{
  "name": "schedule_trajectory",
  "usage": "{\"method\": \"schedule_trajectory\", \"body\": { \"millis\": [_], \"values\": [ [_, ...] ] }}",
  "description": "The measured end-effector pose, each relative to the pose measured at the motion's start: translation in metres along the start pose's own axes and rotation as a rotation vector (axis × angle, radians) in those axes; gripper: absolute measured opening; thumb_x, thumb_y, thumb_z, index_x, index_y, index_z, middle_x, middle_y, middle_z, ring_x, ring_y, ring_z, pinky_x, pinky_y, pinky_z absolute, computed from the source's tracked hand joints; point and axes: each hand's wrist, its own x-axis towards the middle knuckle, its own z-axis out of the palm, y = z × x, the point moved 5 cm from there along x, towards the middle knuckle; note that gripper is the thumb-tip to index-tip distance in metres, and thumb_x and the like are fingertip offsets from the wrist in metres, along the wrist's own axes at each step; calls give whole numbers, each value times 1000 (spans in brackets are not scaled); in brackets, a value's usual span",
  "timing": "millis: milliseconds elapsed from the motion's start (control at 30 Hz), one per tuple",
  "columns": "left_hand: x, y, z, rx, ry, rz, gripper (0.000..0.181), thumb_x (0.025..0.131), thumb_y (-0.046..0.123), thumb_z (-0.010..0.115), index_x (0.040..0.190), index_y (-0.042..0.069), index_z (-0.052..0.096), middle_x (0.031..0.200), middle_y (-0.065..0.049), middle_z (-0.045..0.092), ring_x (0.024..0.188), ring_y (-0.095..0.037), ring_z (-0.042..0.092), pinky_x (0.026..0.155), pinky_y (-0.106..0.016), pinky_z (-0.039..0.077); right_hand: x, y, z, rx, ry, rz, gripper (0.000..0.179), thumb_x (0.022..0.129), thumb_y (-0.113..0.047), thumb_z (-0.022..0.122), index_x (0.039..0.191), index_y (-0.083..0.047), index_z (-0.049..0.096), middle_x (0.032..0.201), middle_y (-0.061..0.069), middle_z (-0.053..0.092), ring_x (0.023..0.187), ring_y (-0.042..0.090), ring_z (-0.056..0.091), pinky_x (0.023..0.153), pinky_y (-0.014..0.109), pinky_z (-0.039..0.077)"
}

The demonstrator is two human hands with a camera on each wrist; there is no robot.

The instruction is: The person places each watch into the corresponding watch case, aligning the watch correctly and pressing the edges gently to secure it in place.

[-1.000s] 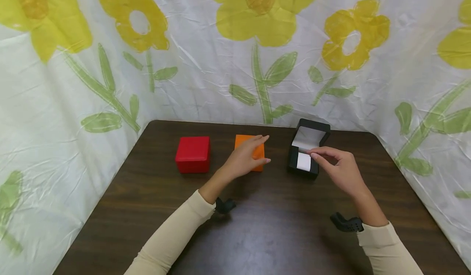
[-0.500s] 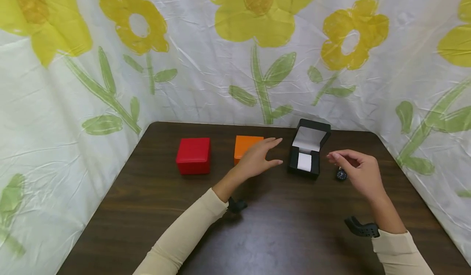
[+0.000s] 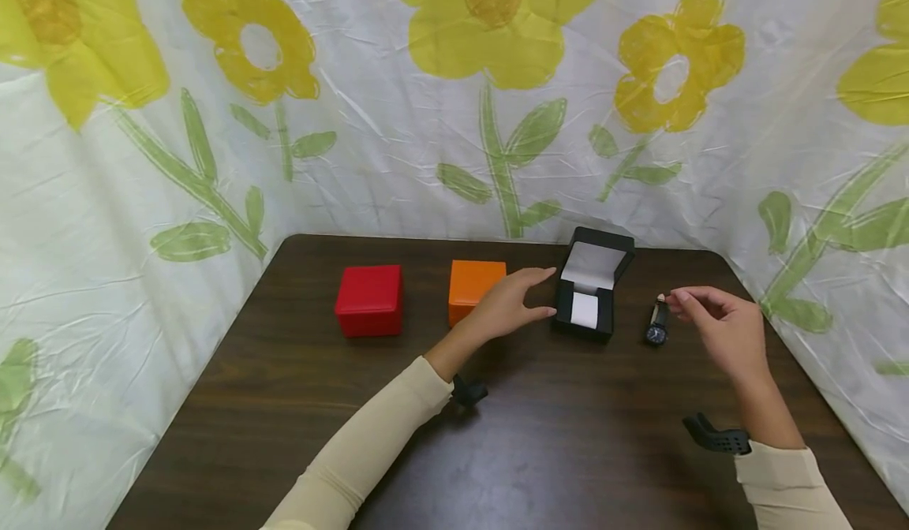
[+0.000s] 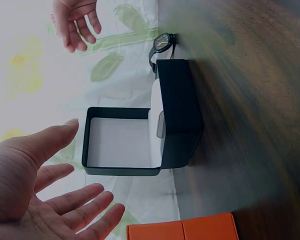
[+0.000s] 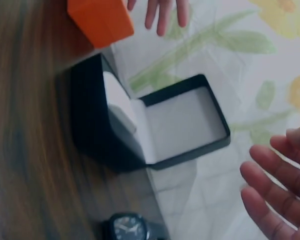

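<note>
A black watch box (image 3: 584, 321) stands with its lid raised at the back right; a white cushion (image 3: 585, 310) sits inside. My left hand (image 3: 502, 307) hovers just left of this box, fingers stretched out and apart from it, partly covering an orange box (image 3: 477, 279). To the right of the black box, a dark wristwatch (image 3: 656, 333) lies on the table. My right hand (image 3: 727, 329) is right of the watch, fingers loosely bent; both wrist views show it raised and apart from the watch, with nothing held.
A red box (image 3: 369, 300) stands closed at the left, beyond the orange one. The dark wooden table (image 3: 540, 451) ends at the back and sides against a white curtain (image 3: 383, 159) with yellow flowers.
My right hand has moved from the black box's cushion to the right, so the watch shows. My left hand has shifted right, closer to the black box, uncovering more of the orange one.
</note>
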Motion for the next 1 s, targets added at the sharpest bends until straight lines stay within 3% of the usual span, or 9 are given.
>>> {"method": "schedule_trajectory", "body": {
  "millis": [333,500,667,1000],
  "values": [
    [10,-4,13,38,-35,16,75,92,36,76,154,10,44,153,-7,50,140,-21,47,116,-32,36,3,40,-7,-67,-47,120,34,101,-17,65,110,16,67,85,-14,75,74,-3,70,65,15,57],
    [17,-3,19,27,-56,48,75,92,36,76,154,8,44,153,-8,49,141,-21,47,117,-31,35,2,53,-12,-229,-108,166,35,102,-21,63,113,12,68,85,2,77,69,-6,67,61,16,57],
    [24,-8,24,16,-67,69,75,92,34,77,154,7,43,154,-8,48,141,-20,46,118,-30,34,2,69,-12,-334,-165,214,36,101,-24,64,114,9,69,93,22,75,67,3,69,58,20,57],
    [31,-10,31,47,-108,35,75,92,35,77,154,9,44,152,-7,50,140,-19,47,117,-28,35,4,93,-1,-437,-281,296,44,100,-29,65,118,11,66,96,22,74,73,17,69,55,26,54]
  ]
}}
